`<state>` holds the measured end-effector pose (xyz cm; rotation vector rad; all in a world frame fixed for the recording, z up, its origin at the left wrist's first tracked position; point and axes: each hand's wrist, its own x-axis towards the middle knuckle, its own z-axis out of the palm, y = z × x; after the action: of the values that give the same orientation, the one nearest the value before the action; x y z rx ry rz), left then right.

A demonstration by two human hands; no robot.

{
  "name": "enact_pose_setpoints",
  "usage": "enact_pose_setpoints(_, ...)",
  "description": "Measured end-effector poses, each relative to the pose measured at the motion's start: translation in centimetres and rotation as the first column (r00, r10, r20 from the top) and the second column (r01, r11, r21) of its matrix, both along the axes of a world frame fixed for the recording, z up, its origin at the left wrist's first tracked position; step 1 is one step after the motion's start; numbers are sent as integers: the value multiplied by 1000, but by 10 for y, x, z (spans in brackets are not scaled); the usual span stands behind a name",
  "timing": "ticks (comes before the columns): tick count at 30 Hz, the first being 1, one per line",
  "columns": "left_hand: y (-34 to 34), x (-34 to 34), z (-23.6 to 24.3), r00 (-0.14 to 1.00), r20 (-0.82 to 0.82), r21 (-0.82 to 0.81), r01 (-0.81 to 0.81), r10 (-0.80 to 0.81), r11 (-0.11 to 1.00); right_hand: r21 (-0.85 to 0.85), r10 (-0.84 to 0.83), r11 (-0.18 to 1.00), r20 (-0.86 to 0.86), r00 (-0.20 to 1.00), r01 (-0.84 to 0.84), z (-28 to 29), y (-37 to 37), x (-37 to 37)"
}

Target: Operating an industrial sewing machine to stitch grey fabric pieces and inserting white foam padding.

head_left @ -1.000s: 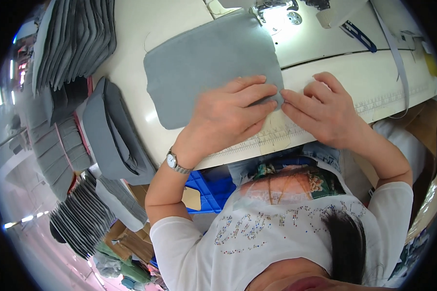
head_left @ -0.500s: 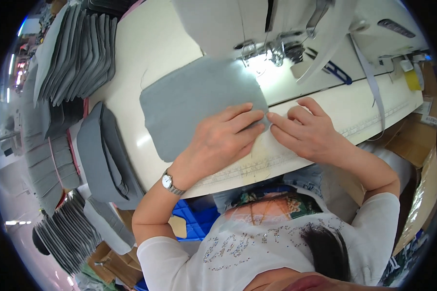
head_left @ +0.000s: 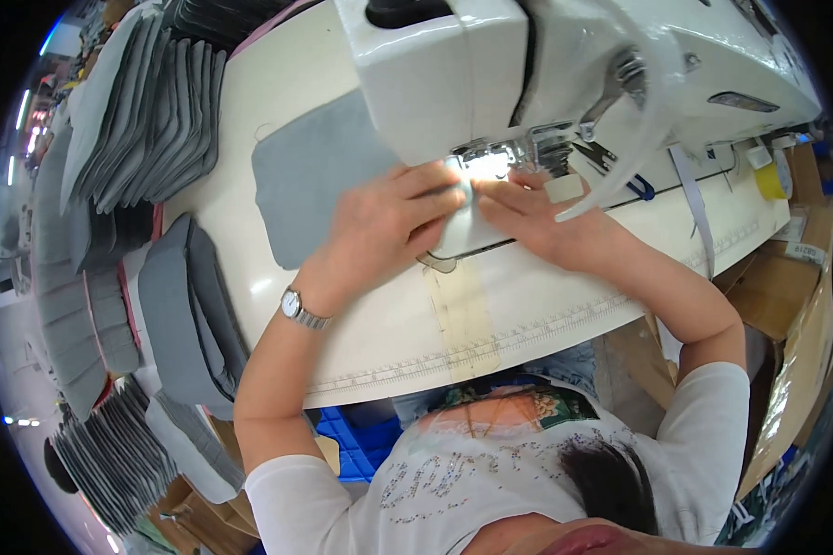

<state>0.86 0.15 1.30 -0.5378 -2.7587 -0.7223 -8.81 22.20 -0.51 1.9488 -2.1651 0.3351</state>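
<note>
A grey fabric panel (head_left: pixel 310 171) lies on the white sewing table, its right end running beneath the head of a white sewing machine (head_left: pixel 426 83). My left hand (head_left: pixel 384 217), with a silver wristwatch above it, rests on the panel with its fingers stretched flat toward the lit presser foot (head_left: pixel 491 162). Opposite, my right hand (head_left: pixel 551 222) has its fingertips closed at the panel's right edge, close to the needle area. The bright lamp and my fingers hide the exact grip and the needle.
Stacks of grey panels (head_left: pixel 148 111) stand at the far left, with folded grey pieces (head_left: pixel 185 314) nearer. Blue-handled snips (head_left: pixel 640 188) lie right of the needle area. A printed ruler (head_left: pixel 528 338) follows the table's front edge; cardboard boxes (head_left: pixel 777 287) stand at the right.
Both hands have moved away from me to the presser foot, bringing the panel's right edge with them. The view has shifted, showing more of the machine.
</note>
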Motion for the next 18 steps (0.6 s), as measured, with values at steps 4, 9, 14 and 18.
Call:
enact_pose_setpoints(4, -2, -4, 2, 998, 25, -99, -63, 66, 993, 81, -74, 995, 127, 989, 64, -3, -3, -1)
enact_pose_setpoints(9, 5, 1, 3, 997, -7, -128, -77, 77, 989, -3, -16, 1000, 116, 993, 16, -23, 2, -5)
enact_pose_setpoints(14, 13, 7, -3, 992, -53, -52, -119, 116, 992, -23, -46, 999, 83, 995, 48, -24, 0, -7)
enact_pose_setpoints(18, 14, 6, -6, 987, -62, -82, -151, 146, 985, -65, -85, 994, 54, 995, 88, -17, -4, -5)
